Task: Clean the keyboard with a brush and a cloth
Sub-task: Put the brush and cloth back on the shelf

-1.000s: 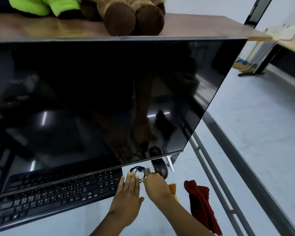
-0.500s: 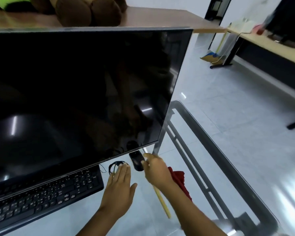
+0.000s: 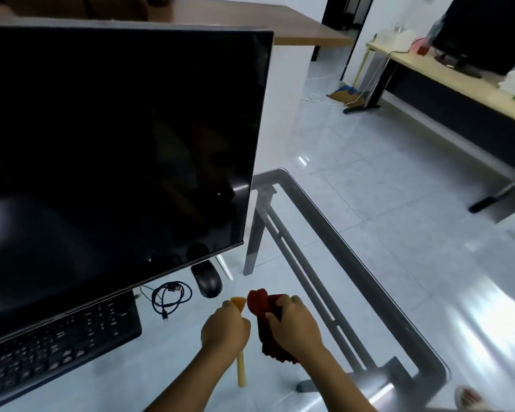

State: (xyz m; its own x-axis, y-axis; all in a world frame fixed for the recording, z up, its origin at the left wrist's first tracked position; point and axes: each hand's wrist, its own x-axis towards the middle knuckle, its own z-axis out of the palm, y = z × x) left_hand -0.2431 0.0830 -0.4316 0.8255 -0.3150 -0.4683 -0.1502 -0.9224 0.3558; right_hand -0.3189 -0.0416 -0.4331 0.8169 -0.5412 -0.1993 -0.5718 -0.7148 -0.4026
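Gripping a yellow-handled brush (image 3: 241,370) in the left hand (image 3: 225,331), fingers curled tight round the handle just below the orange head, with the rest of the handle poking out under the fist toward the camera. Clutching a bunched dark red cloth (image 3: 259,303) in the right hand (image 3: 295,325), thumb and fingers pinched into the folds, with one lobe of fabric bulging past the knuckles close beside the brush head and more hanging below the palm. Holding both side by side over the glass, right of the keyboard and touching neither it nor each other as far as can be told.

Off to the left and filling most of that side, a large black monitor (image 3: 116,144), dark and glossy. Underneath everything, a glass table (image 3: 354,254) on a grey metal frame, with pale floor tiles showing through. On the glass at lower left, a black keyboard (image 3: 57,343), far edge tucked under the monitor's bottom rim. Beyond the hands, beneath the monitor's lower right corner, a black mouse (image 3: 207,279). Between mouse and keyboard, a coiled black USB cable (image 3: 171,295).
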